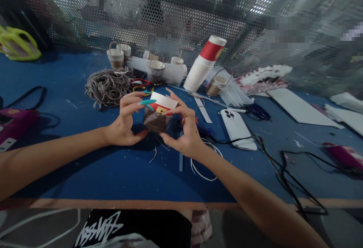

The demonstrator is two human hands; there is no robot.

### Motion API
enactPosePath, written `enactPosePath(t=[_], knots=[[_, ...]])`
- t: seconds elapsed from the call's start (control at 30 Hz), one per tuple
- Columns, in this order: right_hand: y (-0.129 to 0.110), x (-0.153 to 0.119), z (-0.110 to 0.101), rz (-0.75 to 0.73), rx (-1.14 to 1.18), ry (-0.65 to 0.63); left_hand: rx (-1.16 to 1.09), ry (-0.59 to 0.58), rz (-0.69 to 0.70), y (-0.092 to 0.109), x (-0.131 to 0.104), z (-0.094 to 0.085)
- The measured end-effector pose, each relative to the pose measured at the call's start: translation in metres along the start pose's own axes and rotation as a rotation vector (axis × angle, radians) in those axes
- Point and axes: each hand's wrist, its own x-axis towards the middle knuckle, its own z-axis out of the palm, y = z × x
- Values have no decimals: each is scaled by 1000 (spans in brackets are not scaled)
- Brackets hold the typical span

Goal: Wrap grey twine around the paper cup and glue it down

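Between my two hands, a little above the blue table, is a paper cup (159, 112) with a white and red upper part. Its lower part is wrapped in grey-brown cord. My left hand (128, 116) grips the cup's left side, long turquoise nails over the rim and the thumb low on the wrap. My right hand (185, 125) closes on the right side, fingers at the upper edge and thumb near the bottom. Just behind my left hand lies a heap of grey cord (105, 87). Pliers with red handles (141, 82) rest beside the heap.
A tilted stack of paper cups (200, 70) stands behind my hands. Several small cord-wrapped cups with handles, one a basket-like cup (155, 71), are along the back. To the right lie a white phone (237, 129), black cables (263, 149) and a white board (302, 106). Perforated metal mesh (170, 17) borders the back.
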Motion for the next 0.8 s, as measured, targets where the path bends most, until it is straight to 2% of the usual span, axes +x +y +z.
enactPosePath(t=[0.13, 0.33, 0.53, 0.67, 0.8], knots=[[0, 0, 1, 5, -10, 1, -36, -19, 16, -1, 0, 0], [6, -2, 6, -23, 6, 98, -86, -88, 17, 0, -2, 1], [0, 0, 1, -4, -79, 34, -71, -160, 31, 4, 1, -2], [-5, 3, -4, -3, -160, 4, -76, -165, 5, 5, 3, -2], [-3, 2, -3, -18, -180, 26, -88, -164, -12, 4, 0, -1]])
